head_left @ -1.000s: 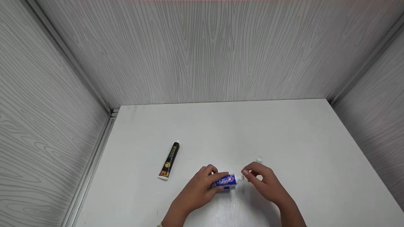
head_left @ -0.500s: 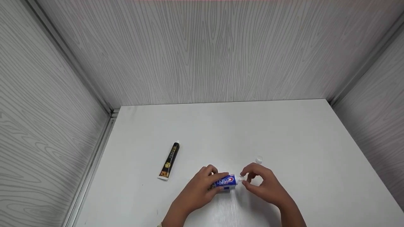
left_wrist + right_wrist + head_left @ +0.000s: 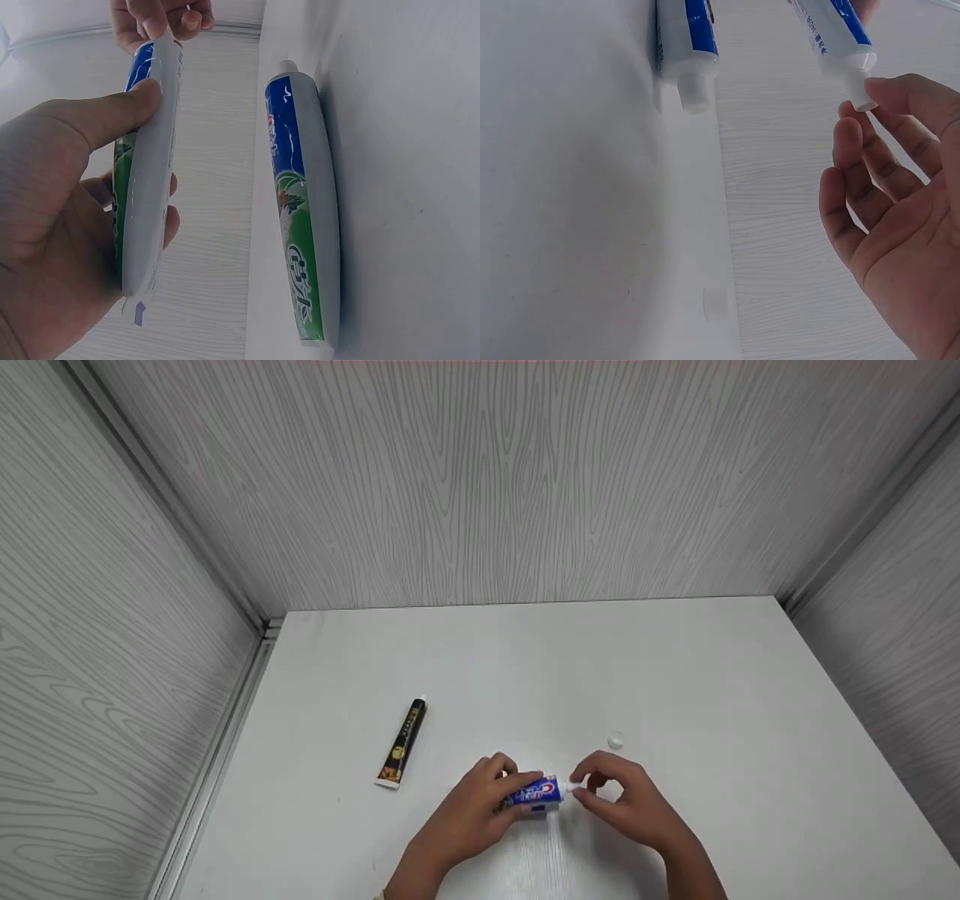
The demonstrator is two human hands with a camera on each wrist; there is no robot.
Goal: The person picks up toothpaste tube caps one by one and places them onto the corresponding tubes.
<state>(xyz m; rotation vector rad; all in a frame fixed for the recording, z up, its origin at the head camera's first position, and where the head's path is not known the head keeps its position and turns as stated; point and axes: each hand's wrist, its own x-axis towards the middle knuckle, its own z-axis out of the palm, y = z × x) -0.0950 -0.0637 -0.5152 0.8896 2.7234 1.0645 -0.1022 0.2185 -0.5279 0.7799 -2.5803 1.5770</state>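
Note:
My left hand (image 3: 480, 810) grips a blue, green and white toothpaste tube (image 3: 541, 790), thumb along one side and fingers round the other. The tube's nozzle end points right, toward my right hand (image 3: 626, 799). In the right wrist view, the thumb and a fingertip of the right hand pinch the white cap (image 3: 861, 91) at that end; the other fingers are loosely bent. Below the held tube, a similar toothpaste tube (image 3: 296, 210) lies on the table, mostly hidden in the head view. Its white cap (image 3: 694, 94) is on.
A black and gold tube (image 3: 402, 742) lies to the left on the white table (image 3: 525, 660). Beyond the right hand sits a small loose white cap (image 3: 615, 739). Grey wood-grain panels (image 3: 480, 480) enclose the table at the back and sides.
The right hand's thumb and finger, held together beside the cap a second ago, have parted and now pinch it. The left hand and its tube stay nearly still.

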